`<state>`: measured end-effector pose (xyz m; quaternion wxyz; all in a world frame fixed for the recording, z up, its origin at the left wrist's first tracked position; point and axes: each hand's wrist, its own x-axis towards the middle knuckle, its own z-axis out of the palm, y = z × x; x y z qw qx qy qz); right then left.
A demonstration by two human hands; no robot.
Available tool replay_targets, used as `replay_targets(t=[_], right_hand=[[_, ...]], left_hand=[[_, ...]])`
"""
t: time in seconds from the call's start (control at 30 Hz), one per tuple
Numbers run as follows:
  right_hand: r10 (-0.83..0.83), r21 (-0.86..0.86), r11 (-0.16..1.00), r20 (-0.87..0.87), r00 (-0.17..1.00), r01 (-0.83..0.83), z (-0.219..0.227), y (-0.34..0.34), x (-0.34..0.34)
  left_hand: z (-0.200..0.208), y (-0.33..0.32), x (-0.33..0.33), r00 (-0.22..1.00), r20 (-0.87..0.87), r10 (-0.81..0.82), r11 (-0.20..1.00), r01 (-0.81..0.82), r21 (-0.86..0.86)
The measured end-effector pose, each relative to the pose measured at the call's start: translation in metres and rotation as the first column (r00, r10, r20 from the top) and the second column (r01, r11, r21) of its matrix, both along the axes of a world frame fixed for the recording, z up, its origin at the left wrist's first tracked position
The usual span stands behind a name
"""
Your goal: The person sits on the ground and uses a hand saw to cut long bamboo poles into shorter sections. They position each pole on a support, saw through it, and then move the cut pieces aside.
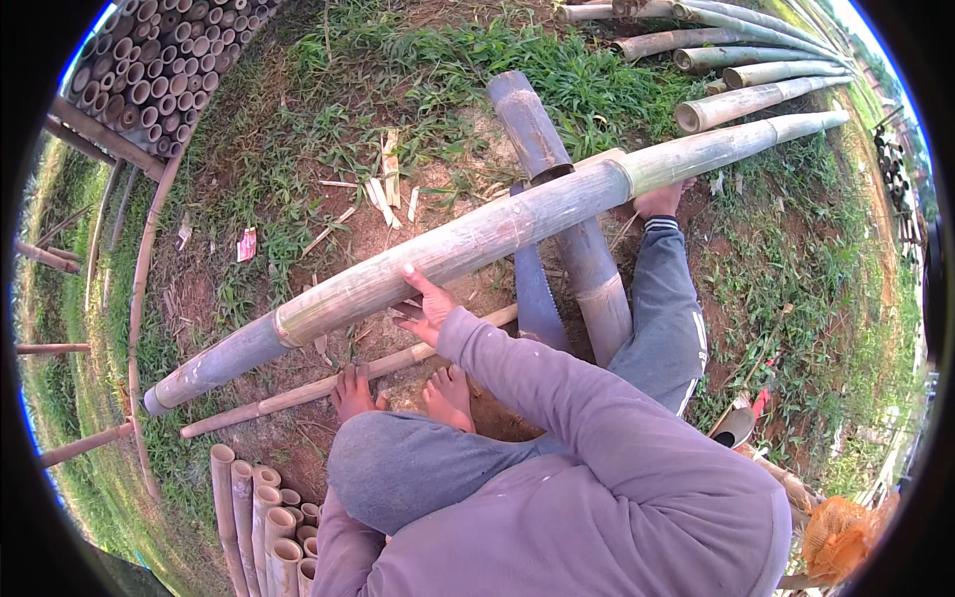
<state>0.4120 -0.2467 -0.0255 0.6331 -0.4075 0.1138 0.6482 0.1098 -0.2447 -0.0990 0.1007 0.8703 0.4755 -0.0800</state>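
A long, thick bamboo pole (468, 234) slants across the view, lying over a darker bamboo pole (592, 264). My right hand (428, 310) holds its near side, thumb on top and fingers tucked toward the underside. A slim bamboo pole (269, 401) lies nearer to me on the ground. Beside my bent knee, my left hand (355, 393) rests with its fingers apart across this slim pole. Between the slim pole and the darker pole is a handsaw blade (538, 303), toothed along its right edge. The thick pole covers part of the blade.
Short bamboo tubes (269, 512) stand bundled at the lower left. More bamboo poles (756, 99) lie at the far right, and a stack of cut tubes (149, 80) fills the far left. Bamboo slivers (388, 184) litter the grass. My right foot (662, 199) is beside the thick pole.
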Motion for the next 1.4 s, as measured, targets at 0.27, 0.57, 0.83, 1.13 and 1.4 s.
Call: replay_targets(t=[0.27,0.57,0.83,1.13,1.4], right_hand=[[0.337,-0.320,0.887,0.942,-0.009,-0.332,0.040,-0.063,0.092],[0.441,-0.448,0.883,0.689,-0.575,0.142,0.103,-0.120,0.269],[0.664,-0.791,0.577,0.308,-0.682,0.205,0.138,-0.131,0.336],[0.585,-0.753,0.632,0.308,-0.750,0.183,0.103,-0.254,0.322],[0.533,-0.664,0.726,0.376,-0.758,0.180,0.087,-0.268,0.322]], left_hand=[[0.023,0.028,0.018,0.953,0.278,-0.123,0.990,0.100,0.096],[0.173,0.138,0.196,0.867,0.277,-0.414,0.907,0.367,0.208],[0.182,0.162,0.231,0.941,-0.039,-0.336,0.918,0.318,-0.237],[0.122,0.021,0.126,0.880,0.180,-0.439,0.871,0.369,0.323],[0.106,0.024,0.120,0.900,0.224,-0.374,0.927,0.371,0.054]])
